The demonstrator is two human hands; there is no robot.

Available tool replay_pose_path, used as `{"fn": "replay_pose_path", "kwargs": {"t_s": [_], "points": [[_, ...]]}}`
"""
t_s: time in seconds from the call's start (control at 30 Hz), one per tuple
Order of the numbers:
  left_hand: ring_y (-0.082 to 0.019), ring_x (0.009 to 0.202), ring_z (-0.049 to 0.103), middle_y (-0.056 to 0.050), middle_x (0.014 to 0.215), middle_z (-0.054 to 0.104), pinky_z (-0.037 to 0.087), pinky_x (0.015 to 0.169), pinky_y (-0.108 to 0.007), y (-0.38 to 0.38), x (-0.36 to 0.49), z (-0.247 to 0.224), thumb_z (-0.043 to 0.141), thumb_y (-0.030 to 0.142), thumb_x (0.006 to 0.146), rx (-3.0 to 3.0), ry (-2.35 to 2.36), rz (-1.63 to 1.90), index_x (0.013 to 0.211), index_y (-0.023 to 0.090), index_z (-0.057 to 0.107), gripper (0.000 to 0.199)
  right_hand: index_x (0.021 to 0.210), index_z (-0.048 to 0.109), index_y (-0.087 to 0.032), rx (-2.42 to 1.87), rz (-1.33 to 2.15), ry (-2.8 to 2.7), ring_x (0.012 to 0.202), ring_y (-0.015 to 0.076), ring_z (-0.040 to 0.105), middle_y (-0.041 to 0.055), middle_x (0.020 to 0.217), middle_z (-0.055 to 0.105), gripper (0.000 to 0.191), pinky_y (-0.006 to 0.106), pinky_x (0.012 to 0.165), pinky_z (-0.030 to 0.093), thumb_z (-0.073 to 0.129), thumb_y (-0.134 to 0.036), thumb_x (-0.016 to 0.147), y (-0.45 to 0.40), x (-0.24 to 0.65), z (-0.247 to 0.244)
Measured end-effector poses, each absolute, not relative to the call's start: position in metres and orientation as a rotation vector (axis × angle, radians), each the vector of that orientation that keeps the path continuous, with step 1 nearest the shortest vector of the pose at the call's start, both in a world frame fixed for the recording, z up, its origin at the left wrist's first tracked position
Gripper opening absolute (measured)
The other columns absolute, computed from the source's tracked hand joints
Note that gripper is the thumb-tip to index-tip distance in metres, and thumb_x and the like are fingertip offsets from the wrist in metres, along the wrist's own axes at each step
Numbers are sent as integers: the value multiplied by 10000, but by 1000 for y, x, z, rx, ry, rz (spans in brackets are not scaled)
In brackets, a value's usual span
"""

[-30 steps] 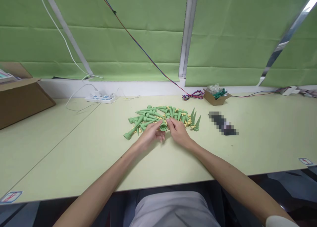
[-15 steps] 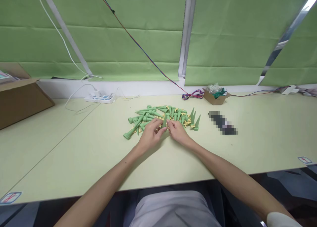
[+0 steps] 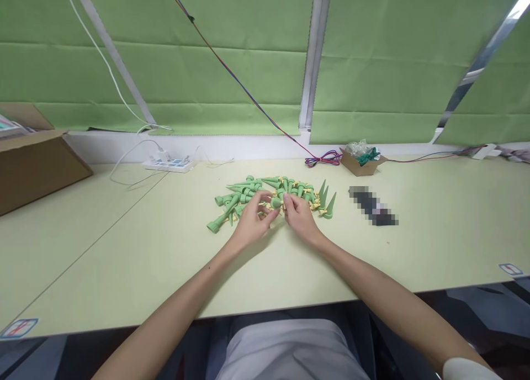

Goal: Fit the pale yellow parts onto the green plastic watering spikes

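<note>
A green plant watering spike [image 3: 276,202] is between my two hands, its pointed end turned toward me. My left hand [image 3: 253,221] curls around its left side with thumb and fingertips. From the right, my right hand [image 3: 300,218] pinches at the spike's side, where a bit of yellow shows; the fingertips hide most of that small part. Behind both hands lies a heap of green watering spikes [image 3: 232,204] mixed with small yellow valves [image 3: 316,206]. At the heap's right edge, a few spikes [image 3: 330,206] stand with their points up.
On the pale table [image 3: 165,269], a small carton [image 3: 359,165] with green and clear stuff stands behind a pixelated dark item [image 3: 372,206]. A coiled cable [image 3: 323,158] lies beside the carton. A power strip [image 3: 169,163] and a large cardboard box [image 3: 37,170] are at left.
The spike between my hands has tipped from pointing upward to pointing toward me. My left fingers have spread a little around it, and my right hand has shifted slightly.
</note>
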State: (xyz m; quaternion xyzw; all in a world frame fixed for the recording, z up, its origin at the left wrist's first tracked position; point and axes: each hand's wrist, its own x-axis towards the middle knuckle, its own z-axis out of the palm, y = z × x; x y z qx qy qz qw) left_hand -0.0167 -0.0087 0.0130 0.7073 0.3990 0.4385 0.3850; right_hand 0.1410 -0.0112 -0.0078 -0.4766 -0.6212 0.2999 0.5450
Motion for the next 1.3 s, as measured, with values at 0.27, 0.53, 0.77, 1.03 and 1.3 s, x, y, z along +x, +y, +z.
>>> {"fn": "replay_pose_path", "kwargs": {"t_s": [0.27,0.53,0.77,1.03,1.3], "points": [[-120,541,578,-23,684,599,426,441,-224,-10,-18,24,691,614,804,1234,959,931,809,170,566,461,697,410,-223,-1150,529,-1560,589,140,420,-27,622,443,444,281,600,325,358,-524,1020,-17,143,-1],[-100,512,541,-25,640,579,395,442,-219,-13,-17,24,667,609,835,1184,882,759,697,149,576,489,714,400,-225,-1151,485,-1633,600,142,417,-28,635,437,408,276,615,317,349,-477,1030,-20,141,-3],[-87,496,509,-7,611,578,408,494,-237,-13,-18,21,713,552,823,1283,832,842,673,156,578,444,700,387,-226,-1181,522,-1625,590,147,415,-24,620,435,431,278,607,308,329,-506,1023,-22,138,-4],[-125,481,527,-3,557,588,427,505,-271,-15,-18,25,697,609,789,1624,918,950,634,198,512,476,646,320,-235,-1161,592,-1540,569,152,371,-26,580,355,515,293,579,306,316,-614,995,-22,135,-6],[-131,490,524,11,545,578,403,533,-270,-16,-19,24,640,562,844,1758,981,983,643,210,461,443,628,302,-239,-1181,652,-1500,562,157,368,-19,545,360,572,296,553,307,302,-702,964,-20,134,-8]]}}
